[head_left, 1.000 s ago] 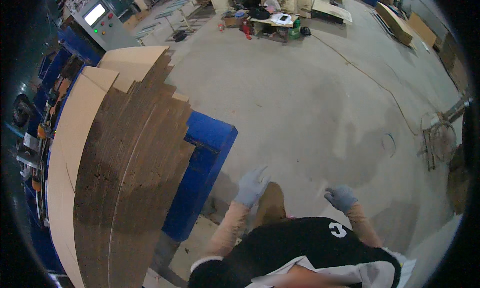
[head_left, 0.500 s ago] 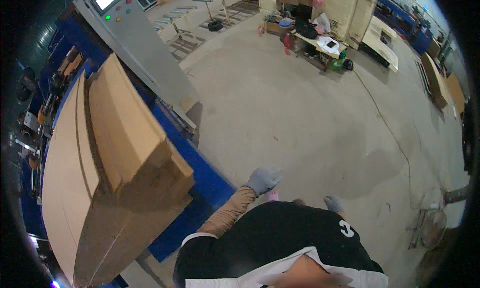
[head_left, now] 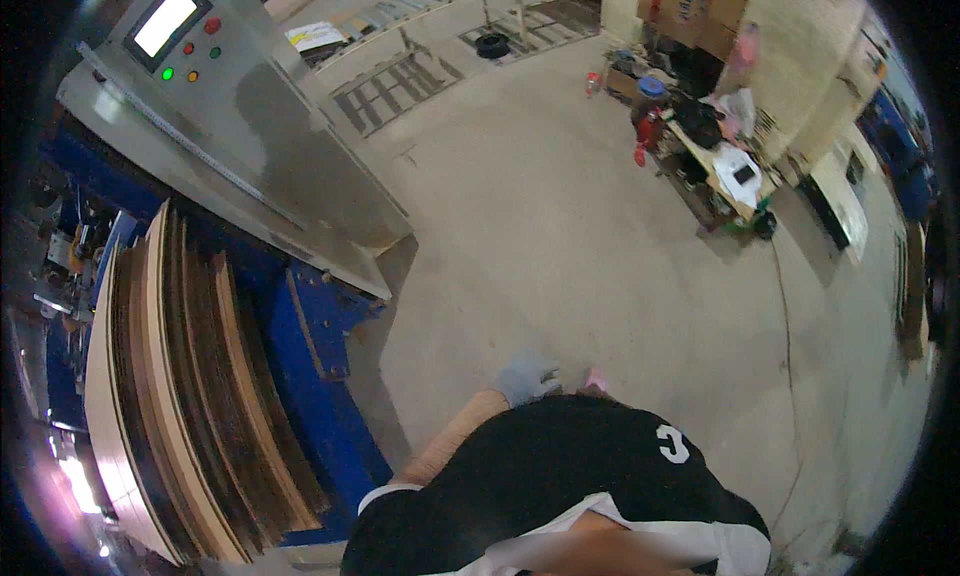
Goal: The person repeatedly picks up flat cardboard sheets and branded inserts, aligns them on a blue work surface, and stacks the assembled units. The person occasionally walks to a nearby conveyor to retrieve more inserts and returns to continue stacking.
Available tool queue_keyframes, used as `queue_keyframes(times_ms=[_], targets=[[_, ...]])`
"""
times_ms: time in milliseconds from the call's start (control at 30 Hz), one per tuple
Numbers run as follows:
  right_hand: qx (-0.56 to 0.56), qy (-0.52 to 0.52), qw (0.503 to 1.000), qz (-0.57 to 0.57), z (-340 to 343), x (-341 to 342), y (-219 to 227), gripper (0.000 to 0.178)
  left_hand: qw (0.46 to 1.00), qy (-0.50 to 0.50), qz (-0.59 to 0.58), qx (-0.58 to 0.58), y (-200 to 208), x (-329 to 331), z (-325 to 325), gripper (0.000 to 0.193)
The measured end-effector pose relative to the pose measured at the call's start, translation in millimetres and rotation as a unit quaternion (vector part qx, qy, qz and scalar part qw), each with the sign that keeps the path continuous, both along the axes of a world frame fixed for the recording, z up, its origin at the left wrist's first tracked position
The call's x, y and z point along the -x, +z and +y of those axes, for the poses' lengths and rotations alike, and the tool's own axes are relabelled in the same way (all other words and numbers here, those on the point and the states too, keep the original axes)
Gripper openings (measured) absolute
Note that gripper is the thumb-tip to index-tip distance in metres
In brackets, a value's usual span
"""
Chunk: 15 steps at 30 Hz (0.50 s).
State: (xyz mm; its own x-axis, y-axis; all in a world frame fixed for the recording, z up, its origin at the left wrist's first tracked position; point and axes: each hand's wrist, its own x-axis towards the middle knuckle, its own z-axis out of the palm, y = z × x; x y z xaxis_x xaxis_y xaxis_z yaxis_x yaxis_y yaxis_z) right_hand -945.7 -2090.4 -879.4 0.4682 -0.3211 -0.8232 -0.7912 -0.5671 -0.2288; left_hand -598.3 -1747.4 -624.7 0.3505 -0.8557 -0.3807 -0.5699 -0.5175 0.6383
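Note:
My left hand (head_left: 525, 380), in a light grey glove, hangs low in front of my body over the concrete floor. It is smeared by motion, but its fingers look loosely apart and nothing shows in them. My right hand is out of view. To the left, several brown fibre or cardboard sheets (head_left: 165, 376) stand in layered rows, their edges facing up. They rest beside a blue machine frame (head_left: 350, 456), which is the thing nearest my left arm. A pink shoe tip (head_left: 595, 378) pokes out beyond my black shirt.
A grey control cabinet (head_left: 255, 126) with a lit screen and buttons rises at the far left. Roller racks (head_left: 400, 91) lie behind it. A cluttered low table (head_left: 715, 166) stands far right, near cardboard boxes (head_left: 695, 11). A cable (head_left: 787, 326) runs along the floor at right.
My view has shifted, bringing the cabinet nearer. The sheets at left now show as several separate layers instead of a thick block. My right hand has left the view.

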Motion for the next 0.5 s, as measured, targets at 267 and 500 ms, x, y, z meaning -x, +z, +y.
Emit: queue_keyframes(times_ms=[267,500], targets=[[0.133,0.016,0.952,-0.277,-221,-498,106,0.037,0.940,0.330,0.069,-0.047,-28,-169,-8,0.048],[-0.074,-0.057,0.945,-0.313,-157,-703,112,0.031,0.957,0.275,-0.063,-0.070,7,-419,-43,0.045]])
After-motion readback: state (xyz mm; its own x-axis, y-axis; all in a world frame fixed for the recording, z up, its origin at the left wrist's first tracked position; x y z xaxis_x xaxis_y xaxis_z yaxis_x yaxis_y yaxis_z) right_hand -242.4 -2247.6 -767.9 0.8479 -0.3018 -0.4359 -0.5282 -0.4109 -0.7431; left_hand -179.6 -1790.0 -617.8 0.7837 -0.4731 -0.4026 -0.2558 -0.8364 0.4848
